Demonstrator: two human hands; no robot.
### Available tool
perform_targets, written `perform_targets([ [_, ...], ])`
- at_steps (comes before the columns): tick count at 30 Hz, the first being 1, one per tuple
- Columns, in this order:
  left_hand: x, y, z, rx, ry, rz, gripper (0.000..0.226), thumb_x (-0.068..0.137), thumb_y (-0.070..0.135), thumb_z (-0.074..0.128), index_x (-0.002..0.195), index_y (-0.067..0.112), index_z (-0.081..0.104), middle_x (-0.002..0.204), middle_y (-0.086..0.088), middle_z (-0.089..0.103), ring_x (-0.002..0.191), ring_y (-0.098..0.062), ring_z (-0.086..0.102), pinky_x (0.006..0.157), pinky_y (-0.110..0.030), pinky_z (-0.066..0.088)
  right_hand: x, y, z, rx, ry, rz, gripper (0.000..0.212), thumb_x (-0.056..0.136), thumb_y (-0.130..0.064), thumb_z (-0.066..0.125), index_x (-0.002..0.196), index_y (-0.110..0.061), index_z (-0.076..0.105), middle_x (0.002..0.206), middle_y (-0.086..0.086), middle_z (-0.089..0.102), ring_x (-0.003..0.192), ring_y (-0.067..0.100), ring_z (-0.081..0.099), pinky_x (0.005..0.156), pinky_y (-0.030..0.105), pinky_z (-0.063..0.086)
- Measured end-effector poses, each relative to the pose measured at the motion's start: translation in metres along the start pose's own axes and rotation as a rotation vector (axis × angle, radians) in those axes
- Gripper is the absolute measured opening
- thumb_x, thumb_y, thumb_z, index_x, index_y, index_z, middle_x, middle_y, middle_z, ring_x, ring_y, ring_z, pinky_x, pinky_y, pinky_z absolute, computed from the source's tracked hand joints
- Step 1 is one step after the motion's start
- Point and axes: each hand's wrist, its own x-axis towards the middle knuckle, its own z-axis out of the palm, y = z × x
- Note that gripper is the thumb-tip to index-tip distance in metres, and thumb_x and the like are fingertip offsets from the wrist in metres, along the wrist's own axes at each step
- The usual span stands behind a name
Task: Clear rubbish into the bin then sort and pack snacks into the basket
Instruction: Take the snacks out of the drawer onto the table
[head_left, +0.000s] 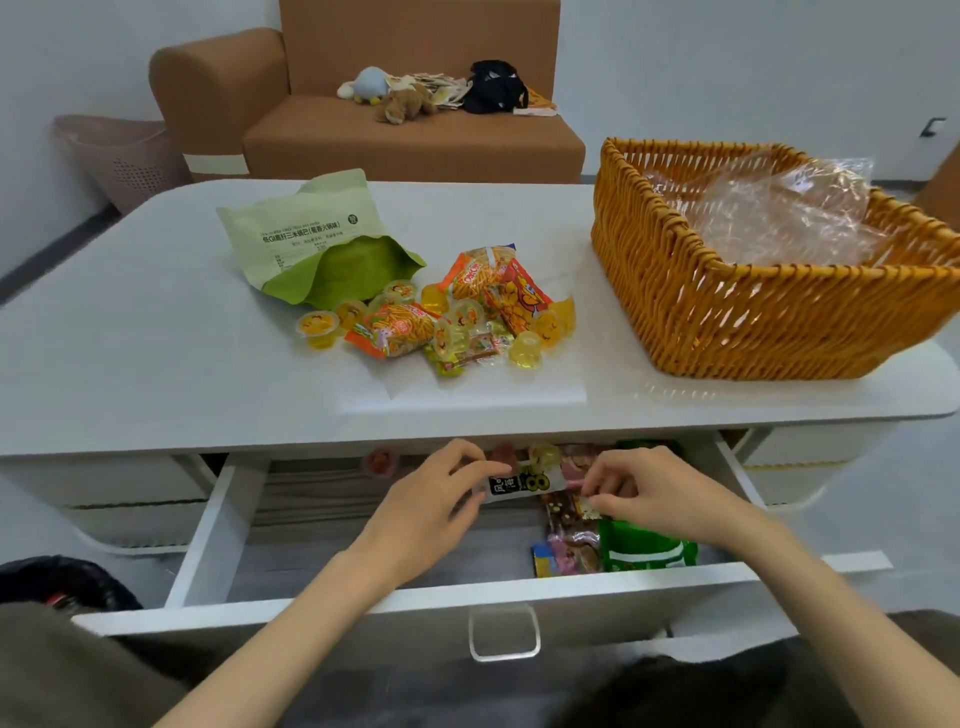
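Both hands are down in the open drawer (208, 540) under the white worktop (156, 338). L hand (431, 509): fingers curled, thumb & fingertips pinching the left end of a black-and-white sachet (522, 486), held just above the drawer floor. R hand (660, 493): fingers curled, tips pinching a small wrapper (589, 512) near the sachet's right end, atop a heap of mixed drawer snacks (571, 545) beside a green packet (644, 553).

On the worktop, a pile of jelly cups (317, 327) and stick-snack packets (402, 330) lies mid-table, touching an opened green pouch (311, 234) behind it. The wicker basket (753, 322) stands apart at the right – only a crumpled clear plastic bag (779, 208) shows inside. A black-lined bin (67, 579) sits at the lower left.
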Motion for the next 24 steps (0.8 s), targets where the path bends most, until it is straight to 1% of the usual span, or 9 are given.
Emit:
perform_targets([
  [5, -0.005, 0.0, 0.005, -0.04, -0.086, -0.088, 0.037, 0.096, 0.022, 0.053, 0.13, 0.035, 0.053, 0.123, 0.017, 0.044, 0.095, 0.003, 0.05, 0.075, -0.022, 0.05, 0.003, 0.034, 0.014, -0.234, -0.144, 0.131, 0.043, 0.084, -0.023, 0.072, 0.125, -0.024, 0.059, 0.125, -0.008, 0.059, 0.11, 0.009, 0.056, 0.091, 0.02, 0.048],
  [9, -0.015, 0.0, 0.005, -0.092, -0.108, -0.181, 0.039, 0.095, 0.028, 0.053, 0.131, 0.039, 0.049, 0.121, 0.022, 0.042, 0.097, 0.002, 0.049, 0.082, -0.022, 0.049, 0.004, 0.044, 0.023, -0.363, -0.29, 0.209, 0.06, 0.08, -0.024, 0.075, 0.135, -0.019, 0.052, 0.131, -0.001, 0.056, 0.115, 0.017, 0.054, 0.092, 0.027, 0.05],
  [12, -0.023, 0.001, 0.007, -0.075, -0.184, -0.227, 0.042, 0.094, 0.031, 0.054, 0.135, 0.037, 0.046, 0.126, 0.018, 0.041, 0.103, 0.001, 0.047, 0.086, -0.023, 0.046, 0.007, 0.042, 0.027, -0.46, -0.344, 0.209, 0.058, 0.078, -0.027, 0.075, 0.132, -0.018, 0.055, 0.126, 0.0, 0.058, 0.11, 0.02, 0.056, 0.088, 0.031, 0.052],
  [16, -0.037, 0.012, 0.013, -0.046, -0.363, -0.243, 0.047, 0.095, 0.035, 0.052, 0.141, 0.035, 0.039, 0.137, 0.013, 0.038, 0.117, -0.005, 0.047, 0.092, -0.021, 0.041, 0.009, 0.047, 0.027, -0.433, -0.441, 0.2, 0.044, 0.075, -0.034, 0.079, 0.111, -0.012, 0.065, 0.11, 0.006, 0.064, 0.096, 0.021, 0.06, 0.08, 0.034, 0.051],
  [18, -0.041, 0.018, 0.016, 0.004, -0.449, -0.224, 0.049, 0.097, 0.036, 0.049, 0.144, 0.034, 0.034, 0.141, 0.012, 0.037, 0.124, -0.008, 0.044, 0.096, -0.025, 0.041, 0.009, 0.049, 0.022, -0.354, -0.446, 0.172, 0.04, 0.074, -0.037, 0.079, 0.097, -0.007, 0.066, 0.094, 0.007, 0.063, 0.08, 0.02, 0.057, 0.069, 0.034, 0.045],
  [20, -0.04, 0.021, 0.015, -0.001, -0.495, -0.239, 0.051, 0.097, 0.038, 0.047, 0.145, 0.033, 0.032, 0.143, 0.011, 0.039, 0.128, -0.009, 0.042, 0.101, -0.029, 0.04, 0.01, 0.045, 0.017, -0.197, -0.376, 0.128, 0.033, 0.077, -0.036, 0.078, 0.077, -0.008, 0.059, 0.07, 0.0, 0.053, 0.062, 0.014, 0.045, 0.061, 0.031, 0.035],
  [21, -0.037, 0.021, 0.015, -0.022, -0.508, -0.251, 0.051, 0.097, 0.039, 0.048, 0.146, 0.032, 0.032, 0.142, 0.01, 0.041, 0.127, -0.01, 0.043, 0.102, -0.03, 0.039, 0.011, 0.042, 0.016, -0.103, -0.324, 0.106, 0.032, 0.079, -0.036, 0.076, 0.073, -0.01, 0.058, 0.064, -0.002, 0.05, 0.057, 0.012, 0.042, 0.059, 0.028, 0.033],
  [22, -0.032, 0.021, 0.015, -0.044, -0.515, -0.266, 0.053, 0.097, 0.041, 0.048, 0.146, 0.031, 0.032, 0.14, 0.008, 0.044, 0.125, -0.01, 0.045, 0.102, -0.029, 0.039, 0.012, 0.038, 0.017, -0.021, -0.282, 0.09, 0.031, 0.081, -0.035, 0.074, 0.076, -0.007, 0.062, 0.064, -0.001, 0.054, 0.054, 0.009, 0.044, 0.058, 0.026, 0.034],
  [24, -0.02, 0.018, 0.017, -0.126, -0.508, -0.317, 0.056, 0.095, 0.044, 0.052, 0.145, 0.029, 0.034, 0.136, 0.005, 0.049, 0.117, -0.01, 0.051, 0.099, -0.026, 0.04, 0.013, 0.032, 0.021, 0.103, -0.236, 0.055, 0.035, 0.085, -0.036, 0.07, 0.089, -0.001, 0.067, 0.076, 0.008, 0.065, 0.062, 0.009, 0.052, 0.062, 0.024, 0.038],
])
